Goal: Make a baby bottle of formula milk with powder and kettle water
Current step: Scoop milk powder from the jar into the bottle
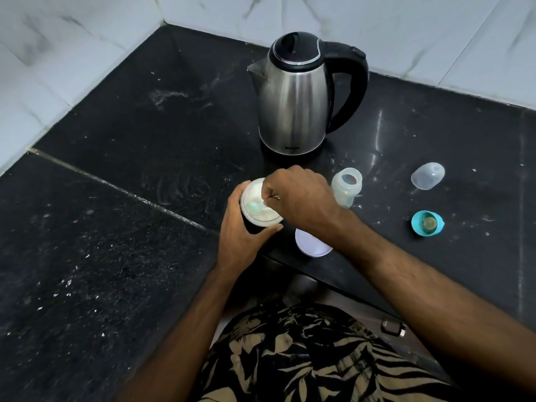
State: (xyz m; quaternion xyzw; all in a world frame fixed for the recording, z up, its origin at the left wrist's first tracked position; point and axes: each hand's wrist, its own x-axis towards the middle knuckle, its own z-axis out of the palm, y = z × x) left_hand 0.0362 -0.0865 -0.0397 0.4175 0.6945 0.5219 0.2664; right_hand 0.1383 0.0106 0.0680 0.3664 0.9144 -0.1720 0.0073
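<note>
My left hand (242,230) grips the side of an open powder container (255,211) filled with white formula powder, standing on the black counter. My right hand (298,195) is over the container's mouth and pinches the handle of a pale green scoop (255,205) that lies in the powder. Just to the right stands the open baby bottle (346,187), clear with no cap on. A steel kettle (295,100) with a black lid and handle stands behind both.
The container's white lid (311,245) lies near the counter's front edge under my right forearm. A clear bottle cap (427,175) and a teal teat ring (427,223) lie to the right. Tiled walls (87,39) close the back and left.
</note>
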